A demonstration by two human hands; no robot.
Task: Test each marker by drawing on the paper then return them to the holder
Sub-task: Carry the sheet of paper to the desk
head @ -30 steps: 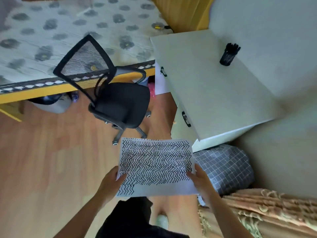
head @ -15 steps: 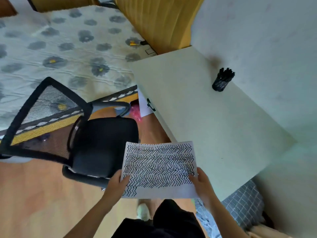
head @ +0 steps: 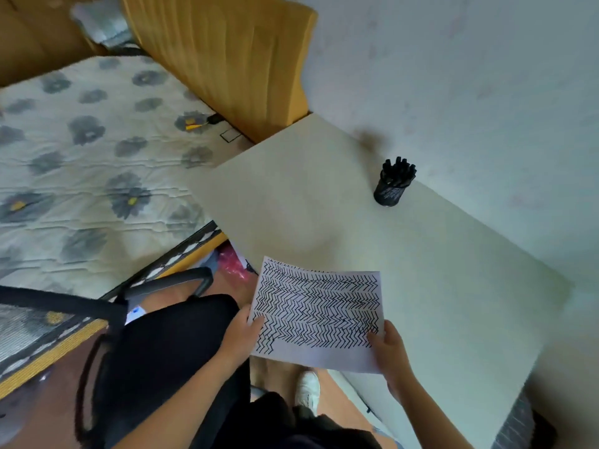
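Standing at the near edge of the table (head: 421, 286), a person holds a sheet of paper (head: 317, 314) in both hands. Landmark for all placements: the paper.

Nearest to the camera, below the paper: dark clothing and one white shoe (head: 308, 388) on the wood floor (head: 29, 413).

Left hand (head: 241, 335): grip closed on the paper's left edge, thumb lying on the top face. Right hand (head: 390, 351): grip closed on the paper's lower right corner, thumb on top, fingers hidden beneath. Both forearms bare.

The paper is white, nearly filled with rows of black zigzag strokes; a blank strip runs along its near edge. It is held above the table's near edge, tilted a little, most of it over the tabletop; whether it touches the surface cannot be told.

Left of the paper: a black office chair (head: 162, 351), seat and armrest close to the left hand, mesh back further left.

Beyond the paper, well apart toward the wall (head: 470, 76): a black mesh holder (head: 389, 192) standing upright on the table, packed with black markers (head: 399, 171), caps up. Count unclear.

Far left of the paper: a bed (head: 81, 163) with a grey flower-print cover. Beyond it, an ochre curtain (head: 227, 53).
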